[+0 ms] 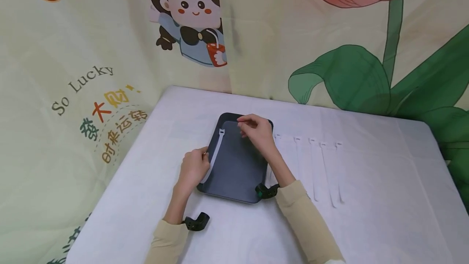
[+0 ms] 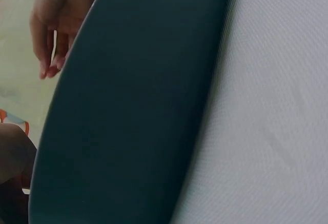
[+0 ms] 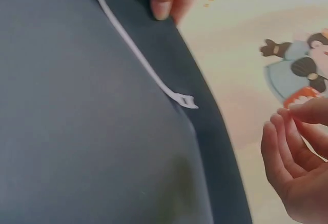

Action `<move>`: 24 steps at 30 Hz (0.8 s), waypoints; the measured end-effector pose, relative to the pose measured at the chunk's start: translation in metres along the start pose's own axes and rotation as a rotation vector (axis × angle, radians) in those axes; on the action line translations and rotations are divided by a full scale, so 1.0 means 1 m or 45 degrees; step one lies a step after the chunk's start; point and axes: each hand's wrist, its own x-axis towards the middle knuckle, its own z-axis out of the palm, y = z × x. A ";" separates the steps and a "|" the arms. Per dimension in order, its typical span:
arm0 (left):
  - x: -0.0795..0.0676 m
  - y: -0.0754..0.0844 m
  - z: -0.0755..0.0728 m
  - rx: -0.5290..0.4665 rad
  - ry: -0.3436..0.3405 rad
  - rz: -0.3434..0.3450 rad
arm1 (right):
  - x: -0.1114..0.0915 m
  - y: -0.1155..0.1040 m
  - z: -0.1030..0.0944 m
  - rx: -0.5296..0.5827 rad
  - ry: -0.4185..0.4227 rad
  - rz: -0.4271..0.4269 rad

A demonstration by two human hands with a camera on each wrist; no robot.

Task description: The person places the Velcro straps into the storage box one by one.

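Note:
A dark grey rectangular tray (image 1: 238, 162) lies on the white cloth. My left hand (image 1: 194, 169) grips its left rim, with the thumb on the inside in the right wrist view. One white cable strap (image 1: 217, 152) with a slotted head lies along the tray's left inner side; the head (image 3: 187, 101) is near the far corner. My right hand (image 1: 257, 133) hovers over the tray's far right part, fingers loosely bent and thumb close to the fingertips. Nothing shows between those fingers. In the left wrist view, the tray's outer wall (image 2: 128, 90) covers most of the picture.
To the right of the tray, several more white cable straps (image 1: 324, 166) lie roughly side by side, heads at the far end. My right forearm partly covers the nearest ones. A printed curtain (image 1: 264, 52) hangs behind the table (image 1: 388, 199).

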 end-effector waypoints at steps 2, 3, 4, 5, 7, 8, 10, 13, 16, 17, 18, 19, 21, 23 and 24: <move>0.000 -0.001 -0.001 0.007 0.003 0.001 | -0.003 -0.004 -0.007 0.005 -0.003 -0.002; 0.000 -0.001 -0.001 0.009 0.006 0.000 | -0.005 -0.005 -0.010 0.008 0.000 -0.004; 0.000 -0.001 -0.002 0.010 0.008 0.001 | -0.006 -0.007 -0.013 0.005 0.004 -0.007; 0.000 -0.001 -0.002 0.010 0.009 0.002 | -0.008 -0.008 -0.017 -0.004 0.012 -0.013; 0.000 -0.002 -0.002 0.008 0.009 0.003 | -0.011 -0.010 -0.024 -0.026 0.041 -0.027; 0.000 -0.002 -0.002 0.008 0.008 0.003 | -0.012 -0.010 -0.027 -0.040 0.061 -0.036; 0.000 -0.002 -0.002 0.008 0.006 0.003 | -0.015 -0.011 -0.034 -0.070 0.111 -0.054; 0.000 -0.002 -0.002 0.006 -0.002 -0.001 | -0.018 -0.010 -0.044 -0.107 0.191 -0.067; 0.000 -0.002 -0.002 0.002 -0.005 -0.001 | -0.020 -0.010 -0.054 -0.121 0.249 -0.062; 0.000 -0.002 -0.002 0.002 -0.005 -0.001 | -0.021 -0.009 -0.057 -0.129 0.266 -0.055; 0.001 -0.002 -0.002 0.004 -0.002 -0.001 | -0.022 -0.008 -0.060 -0.134 0.282 -0.050; 0.001 -0.002 -0.002 0.001 -0.004 -0.002 | -0.023 -0.007 -0.063 -0.143 0.300 -0.040; 0.000 -0.001 -0.001 -0.005 -0.010 -0.007 | -0.025 -0.005 -0.068 -0.168 0.345 -0.025; 0.000 -0.001 -0.001 -0.008 -0.018 -0.014 | -0.028 -0.002 -0.073 -0.214 0.395 -0.018; 0.000 0.000 -0.001 -0.009 -0.021 -0.015 | -0.029 -0.001 -0.075 -0.239 0.418 -0.013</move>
